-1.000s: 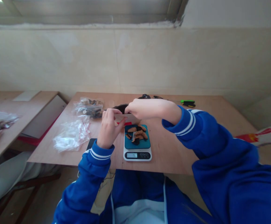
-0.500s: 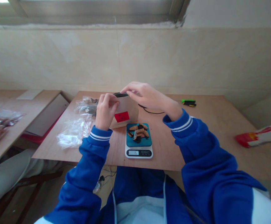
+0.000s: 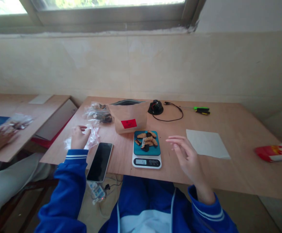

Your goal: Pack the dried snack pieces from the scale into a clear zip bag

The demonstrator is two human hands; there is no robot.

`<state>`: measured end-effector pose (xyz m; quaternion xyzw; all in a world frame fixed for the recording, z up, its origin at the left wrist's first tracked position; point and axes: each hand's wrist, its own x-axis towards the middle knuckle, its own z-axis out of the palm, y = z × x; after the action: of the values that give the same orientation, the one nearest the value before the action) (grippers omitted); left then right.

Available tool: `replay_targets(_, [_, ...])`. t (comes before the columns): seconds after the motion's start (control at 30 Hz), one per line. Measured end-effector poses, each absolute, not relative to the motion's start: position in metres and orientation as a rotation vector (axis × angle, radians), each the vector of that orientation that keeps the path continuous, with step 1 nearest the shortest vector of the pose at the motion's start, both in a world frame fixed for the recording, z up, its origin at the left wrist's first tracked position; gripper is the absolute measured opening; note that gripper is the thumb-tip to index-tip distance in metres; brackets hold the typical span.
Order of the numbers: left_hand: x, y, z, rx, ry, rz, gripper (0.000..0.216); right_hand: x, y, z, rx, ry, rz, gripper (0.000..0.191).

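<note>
My left hand (image 3: 80,137) is over the clear plastic bags (image 3: 92,136) at the table's left, its fingers loosely bent and apart from the thumb. Whether it touches the bags, I cannot tell. Right of the scale, my right hand (image 3: 186,157) hovers with fingers stretched out, holding nothing. The kitchen scale (image 3: 147,162) has a white body and a teal top, and its display looks like 158. Brown and dark dried pieces (image 3: 148,139) are heaped on it. Behind the scale stands an open kraft paper pouch (image 3: 131,115) with a red label.
A phone (image 3: 100,161) lies at the front edge by my left sleeve. Filled clear bags (image 3: 98,113), a black round device (image 3: 156,107) with a cable, green and black tools (image 3: 201,110), white paper (image 3: 207,144) and a red-and-white packet (image 3: 274,151) are around. Another person's hand (image 3: 0,139) is leftward.
Both hands have left the pouch's mouth. My left hand moved left and down to the plastic bags, my right hand down beside the scale. The phone, paper and black device now show.
</note>
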<state>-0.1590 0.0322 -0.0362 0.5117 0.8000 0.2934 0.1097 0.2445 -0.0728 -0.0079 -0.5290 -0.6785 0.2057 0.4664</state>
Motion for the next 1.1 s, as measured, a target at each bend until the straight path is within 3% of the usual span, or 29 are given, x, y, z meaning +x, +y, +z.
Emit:
replay_targets(0.1, [-0.164,0.041,-0.059,1.543,2.465,0.755,0.029,0.244,-0.084,-0.024,-1.338,-1.626,0.538,0.025])
replay_targets(0.3, [-0.166,0.042,-0.072,1.347,2.513,0.634,0.010,0.250,-0.096,-0.039,-1.364,-1.624,0.592,0.024])
replay_targets(0.5, [-0.165,0.018,-0.043,1.309,2.590,0.742,0.013,0.245,-0.101,-0.039,-1.341,-1.605,0.674,0.023])
replay_targets(0.7, [-0.118,-0.036,-0.004,1.358,2.601,1.123,0.016,0.205,-0.097,-0.024,-1.186,-1.694,0.856,0.025])
replay_targets(0.87, [-0.034,-0.095,0.004,1.502,1.967,1.545,0.018,0.157,-0.102,-0.009,-1.054,-1.714,0.985,0.028])
replay_targets(0.97, [0.005,-0.119,0.000,1.645,1.524,1.380,0.007,0.143,-0.109,-0.007,-1.037,-1.728,0.953,0.031])
replay_targets(1.1, [0.024,-0.126,-0.010,1.512,1.430,1.280,0.007,0.148,-0.111,-0.016,-1.117,-1.715,0.888,0.023])
